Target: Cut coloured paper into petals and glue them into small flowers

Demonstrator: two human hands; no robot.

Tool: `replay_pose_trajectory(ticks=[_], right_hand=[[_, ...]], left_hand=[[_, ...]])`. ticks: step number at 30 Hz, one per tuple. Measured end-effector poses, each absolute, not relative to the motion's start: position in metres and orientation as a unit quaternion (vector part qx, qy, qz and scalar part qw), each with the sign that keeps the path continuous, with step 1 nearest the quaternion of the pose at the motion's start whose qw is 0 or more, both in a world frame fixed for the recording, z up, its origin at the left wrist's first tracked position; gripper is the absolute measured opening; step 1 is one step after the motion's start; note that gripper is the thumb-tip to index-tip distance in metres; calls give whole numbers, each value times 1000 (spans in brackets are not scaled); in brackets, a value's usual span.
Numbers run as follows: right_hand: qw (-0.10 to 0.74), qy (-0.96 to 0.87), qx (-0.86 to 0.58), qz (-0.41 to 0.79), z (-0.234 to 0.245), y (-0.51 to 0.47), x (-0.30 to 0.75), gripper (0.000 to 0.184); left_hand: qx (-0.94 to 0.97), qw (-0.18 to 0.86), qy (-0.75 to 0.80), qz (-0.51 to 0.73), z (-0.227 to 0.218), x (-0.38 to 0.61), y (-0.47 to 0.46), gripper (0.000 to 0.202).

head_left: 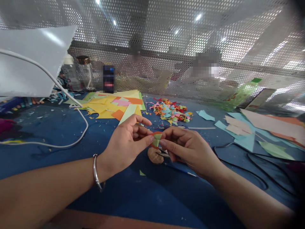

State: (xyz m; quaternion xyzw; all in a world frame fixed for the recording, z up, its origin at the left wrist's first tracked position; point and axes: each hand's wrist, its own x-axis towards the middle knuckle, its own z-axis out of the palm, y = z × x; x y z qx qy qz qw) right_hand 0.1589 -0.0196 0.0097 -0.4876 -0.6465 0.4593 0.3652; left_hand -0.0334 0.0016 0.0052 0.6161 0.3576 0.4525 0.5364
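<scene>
The small paper piece point(157, 140) is in the middle of the frame, up off the blue table point(114, 197). It is green with an orange edge, and I can't tell if that is one piece or two put together. The left hand point(127, 143) pinches its left side with the thumb and a finger, and one finger sticks up free. The right hand point(184, 144) pinches its right side with the thumb and a finger. A thin, pale pointed thing point(164, 154) pokes out under the right hand, but I can't tell if that hand holds it too.

To do this well, I think both hands should pinch softly, because thin paper looks easy to crumple. Keep the edges lined up, and let one hand stay still while the other does the small moves. Go slowly, and mind the pointed tip, which could poke the paper or a finger. Right below is a brown lump point(154, 156), so it may help to keep the paper from bumping it. Near the middle, lower down, lies a green scrap point(142, 173), and a blue stick point(179, 170) lies to its right
</scene>
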Motion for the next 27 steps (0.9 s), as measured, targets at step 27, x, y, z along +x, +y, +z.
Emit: replay_pose_trajectory(ticks=[27], right_hand=[[383,-673,-491,398,8,-21,159,28]], left_hand=[[611,549,341,456,6,-30,-2,34]])
